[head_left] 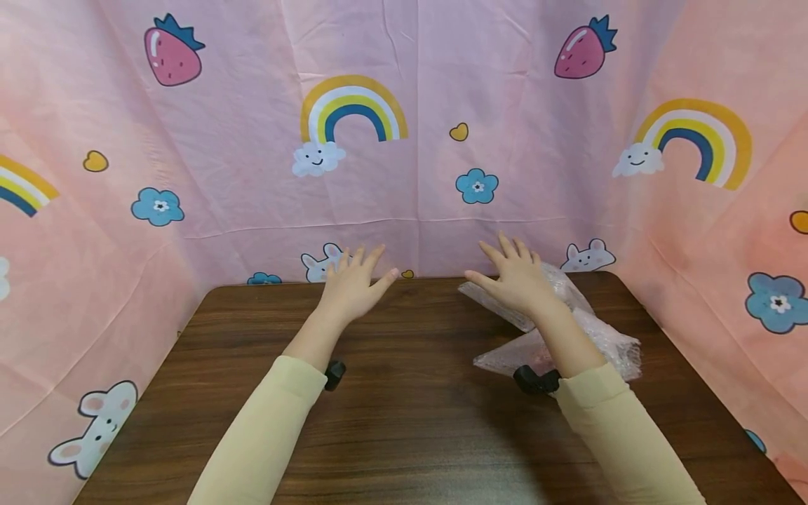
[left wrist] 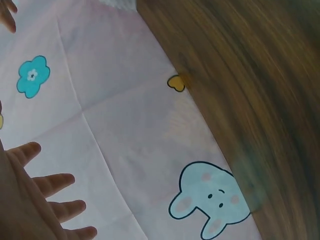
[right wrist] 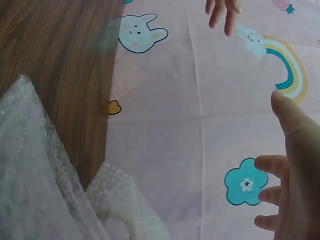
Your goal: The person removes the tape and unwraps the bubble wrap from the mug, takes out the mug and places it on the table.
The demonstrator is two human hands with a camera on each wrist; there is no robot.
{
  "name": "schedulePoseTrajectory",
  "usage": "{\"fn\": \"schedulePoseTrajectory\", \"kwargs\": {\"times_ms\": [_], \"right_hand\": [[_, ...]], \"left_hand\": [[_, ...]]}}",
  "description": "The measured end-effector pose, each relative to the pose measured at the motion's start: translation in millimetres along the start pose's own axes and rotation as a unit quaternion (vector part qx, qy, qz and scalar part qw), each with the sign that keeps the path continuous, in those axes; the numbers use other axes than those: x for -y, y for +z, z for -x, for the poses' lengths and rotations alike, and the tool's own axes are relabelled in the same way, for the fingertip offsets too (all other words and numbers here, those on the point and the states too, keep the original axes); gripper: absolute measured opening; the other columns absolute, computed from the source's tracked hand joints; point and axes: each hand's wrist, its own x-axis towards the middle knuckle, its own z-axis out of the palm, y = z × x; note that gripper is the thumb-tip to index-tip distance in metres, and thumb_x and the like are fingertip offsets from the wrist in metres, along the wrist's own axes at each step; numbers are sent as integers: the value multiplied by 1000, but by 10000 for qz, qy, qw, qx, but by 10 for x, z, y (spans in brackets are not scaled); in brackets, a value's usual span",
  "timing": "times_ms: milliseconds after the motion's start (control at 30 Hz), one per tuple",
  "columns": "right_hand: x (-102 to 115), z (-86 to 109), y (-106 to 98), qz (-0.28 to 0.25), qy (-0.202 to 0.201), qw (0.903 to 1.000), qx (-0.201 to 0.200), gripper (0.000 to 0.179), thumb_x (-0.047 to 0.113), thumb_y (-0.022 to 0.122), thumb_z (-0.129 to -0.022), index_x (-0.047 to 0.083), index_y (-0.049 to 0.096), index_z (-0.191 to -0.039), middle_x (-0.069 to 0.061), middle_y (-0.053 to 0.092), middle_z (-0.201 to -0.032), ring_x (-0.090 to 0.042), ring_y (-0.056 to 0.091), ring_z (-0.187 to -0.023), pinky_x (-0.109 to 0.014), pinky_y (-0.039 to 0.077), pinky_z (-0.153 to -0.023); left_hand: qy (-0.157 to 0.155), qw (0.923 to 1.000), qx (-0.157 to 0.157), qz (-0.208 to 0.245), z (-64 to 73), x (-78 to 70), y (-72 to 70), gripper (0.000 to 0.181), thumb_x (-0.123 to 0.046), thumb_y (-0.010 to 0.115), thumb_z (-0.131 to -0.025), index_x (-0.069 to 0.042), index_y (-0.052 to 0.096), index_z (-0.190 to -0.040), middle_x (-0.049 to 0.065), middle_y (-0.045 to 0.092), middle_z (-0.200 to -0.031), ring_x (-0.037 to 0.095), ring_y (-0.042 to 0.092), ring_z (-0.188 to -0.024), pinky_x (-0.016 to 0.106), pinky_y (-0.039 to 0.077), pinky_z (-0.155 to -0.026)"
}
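Both hands reach forward over the far part of the table with fingers spread. The left hand (head_left: 351, 287) is left of centre, palm down, and holds nothing; its fingers (left wrist: 52, 185) show at the lower left of the left wrist view. The right hand (head_left: 516, 280) also holds nothing, its thumb (right wrist: 292, 117) and fingertips stretched out in the right wrist view. Beneath the right hand and forearm lie sheets of clear bubble wrap (head_left: 606, 344), crumpled and partly hidden by the arm. In the right wrist view the bubble wrap (right wrist: 30, 165) fills the lower left.
The dark wood-grain table (head_left: 391, 421) ends at a pink printed cloth (head_left: 416, 175), which hangs behind it and on both sides. A dark strap piece (head_left: 536, 380) sits at the right wrist, another (head_left: 334, 375) at the left.
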Motion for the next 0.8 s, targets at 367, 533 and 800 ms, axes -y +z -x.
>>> {"fn": "schedulePoseTrajectory", "kwargs": {"times_ms": [367,533,800], "right_hand": [[-42,214,-176,123,-185,9997,-124,83,69,40,-90,15,29,-152,-17,14,-157,-41,11,-141,-64,8,-107],[-65,315,-248,41,-255,9994,-239,81,67,42,-91,16,28,-152,-16,14,-157,-42,14,-140,-63,8,-108],[-167,534,-305,-394,-260,9981,-384,78,62,48,-91,18,28,-152,-14,15,-158,-43,16,-139,-67,6,-105]], "left_hand": [[405,9978,-273,457,121,-121,73,67,-59,37,-97,-21,27,-152,19,26,-153,40,13,-141,63,11,-108],[527,9967,-268,563,157,-212,98,68,-61,34,-97,-21,28,-152,17,27,-153,40,16,-141,63,14,-107],[858,9918,-389,860,243,-352,164,68,-61,35,-97,-20,31,-151,14,34,-150,32,25,-139,56,19,-109]]}}
